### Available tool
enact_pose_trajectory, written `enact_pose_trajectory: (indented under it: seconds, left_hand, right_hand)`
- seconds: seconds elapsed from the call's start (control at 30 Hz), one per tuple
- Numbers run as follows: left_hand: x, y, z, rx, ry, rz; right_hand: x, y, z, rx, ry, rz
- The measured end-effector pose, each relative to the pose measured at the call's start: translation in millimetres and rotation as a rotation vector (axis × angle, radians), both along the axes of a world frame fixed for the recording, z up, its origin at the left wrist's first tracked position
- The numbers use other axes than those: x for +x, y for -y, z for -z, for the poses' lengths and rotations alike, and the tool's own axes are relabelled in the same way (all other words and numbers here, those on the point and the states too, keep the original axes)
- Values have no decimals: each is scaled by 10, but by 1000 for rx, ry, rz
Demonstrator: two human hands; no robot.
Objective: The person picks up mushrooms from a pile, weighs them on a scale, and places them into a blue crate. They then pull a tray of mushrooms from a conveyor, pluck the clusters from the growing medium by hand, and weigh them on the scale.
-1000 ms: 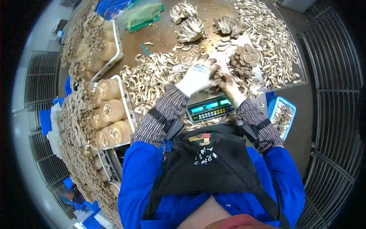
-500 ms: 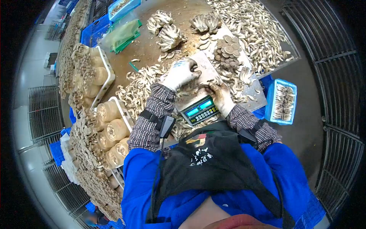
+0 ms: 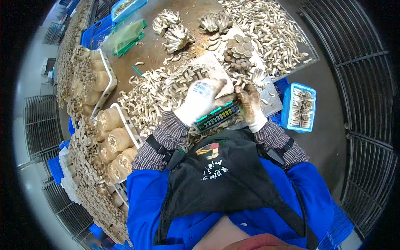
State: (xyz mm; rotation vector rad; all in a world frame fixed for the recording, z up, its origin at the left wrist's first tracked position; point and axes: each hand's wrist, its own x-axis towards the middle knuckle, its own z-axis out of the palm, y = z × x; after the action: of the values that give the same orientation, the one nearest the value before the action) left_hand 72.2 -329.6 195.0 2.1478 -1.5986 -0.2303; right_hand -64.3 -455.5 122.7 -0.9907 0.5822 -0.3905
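Observation:
My left hand (image 3: 201, 96), in a white glove with stained fingertips, reaches over the left part of a digital scale (image 3: 216, 118). Its fingers are stretched apart, and the palm side is hidden. At the right end of the scale, my right hand (image 3: 251, 105), in a heavily stained glove, has its fingers bent together around what looks like a small mushroom (image 3: 239, 81). Brown-capped mushrooms (image 3: 187, 79) lie just beyond my left hand, beside a white board (image 3: 216, 66). A cluster of round grey-brown caps (image 3: 238, 52) sits farther back.
Loose mushrooms (image 3: 266, 33) cover the back right of the table; more (image 3: 143, 100) lie at left. Whole clumps (image 3: 177, 38) stand at the back near a green bag (image 3: 125, 38). A blue tray (image 3: 301, 107) of mushrooms is at right, crates of bottles (image 3: 118, 139) at left.
My left hand has moved down toward me, over the scale, and its curled fingers have straightened. Brown-capped mushrooms now show where it was. My right hand has turned slightly. The view has shifted a little.

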Motion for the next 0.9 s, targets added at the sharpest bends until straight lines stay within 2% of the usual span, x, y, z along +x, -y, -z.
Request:
enact_pose_trajectory:
  seconds: [0.1,0.17,0.2,0.27,0.3,0.33,0.4,0.43,0.5,0.6,0.7,0.73,0.8,0.87,0.9]
  left_hand:
    - [-91,-132,123,34,-23,-47]
    - [-103,-192,98,146,-313,-58]
    - [-106,-223,110,142,-311,-61]
    - [-110,-309,156,61,-615,-106]
    - [-127,-346,183,-41,-677,-142]
    - [-131,-390,196,-15,-958,-241]
    - [-188,-448,110,-138,-1224,-417]
    - [-184,-488,156,-208,-1146,-407]
    - [-168,-543,187,-183,-1170,-415]
    - [-185,-588,221,-160,-1134,-390]
    - [-214,-618,266,96,-628,-197]
    - [-274,-596,354,20,-694,-170]
    - [-345,-599,443,193,-576,-149]
    - [-391,-719,455,206,-701,-73]
    - [-425,-829,470,207,-719,-102]
  right_hand:
    - [5,-73,-235,5,66,-3]
    - [-20,-104,-272,-45,88,-43]
    - [-34,-117,-280,-93,110,-79]
    - [-52,-174,-306,-28,74,-100]
    - [-51,-198,-289,-9,86,-112]
    - [-46,-223,-289,12,99,-124]
    - [-72,-270,-331,84,89,-154]
    - [-63,-290,-335,67,78,-100]
    - [-50,-310,-321,52,57,-28]
    - [-77,-333,-369,-83,-10,-82]
    - [-112,-372,-473,-225,-45,-196]
    - [-112,-397,-486,-275,-58,-258]
    - [-167,-383,-270,-182,-187,-282]
    - [-286,-305,101,-218,-199,-219]
    - [-340,-256,63,-230,-227,-147]
